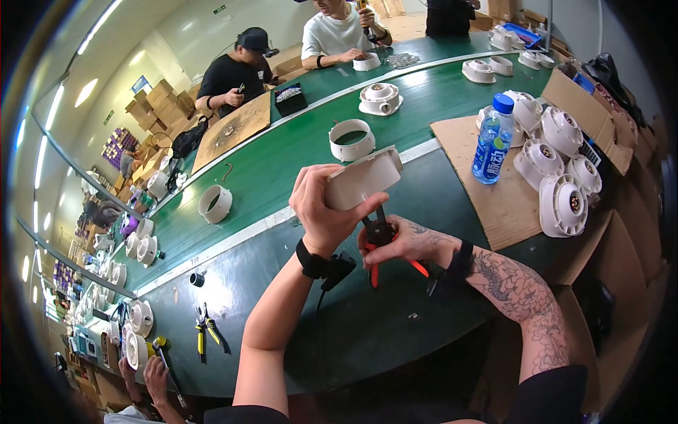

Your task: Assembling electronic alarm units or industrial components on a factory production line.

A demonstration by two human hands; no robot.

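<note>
My left hand [315, 206] is closed round a white, tray-like plastic part [364, 178], held tilted above the green table. My right hand [404, 244] grips pliers with red handles [421, 268] and a dark head. The jaws point up at the lower edge of the white part; whether they bite on it cannot be made out. Behind the part a white plastic ring [352, 143] stands on the conveyor. To my left, yellow-and-black pliers [206, 332] lie on the table near a small black ring [197, 280].
A blue-capped bottle [493, 145] and several white fan-like housings [563, 205] stand on cardboard [462, 166] at right. More white parts sit along the green conveyor [282, 159]. Two people work across it. At lower left, another person's hands [155, 378] are beside a yellow-ended tool [160, 344].
</note>
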